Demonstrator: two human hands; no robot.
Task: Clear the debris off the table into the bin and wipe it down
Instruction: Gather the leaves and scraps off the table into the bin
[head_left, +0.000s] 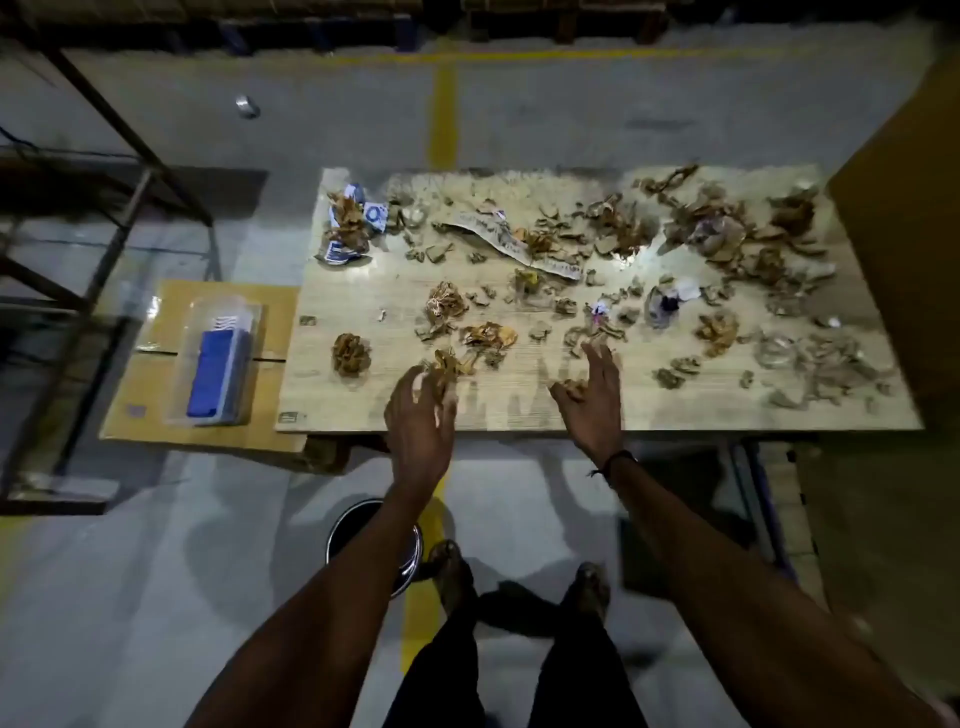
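Brown scraps (597, 244) litter the table (363, 410), left hand (422, 410) pinching a crumpled wad (444, 370), right hand (592, 397) curling round a small scrap (571, 387).

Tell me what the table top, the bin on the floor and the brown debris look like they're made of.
Table top: pale wood-look board, matte, faint grain lines. Bin: probably metal, its rim glints. Brown debris: seemingly crumpled paper or card scraps, dull and creased; too blurred for certainty.
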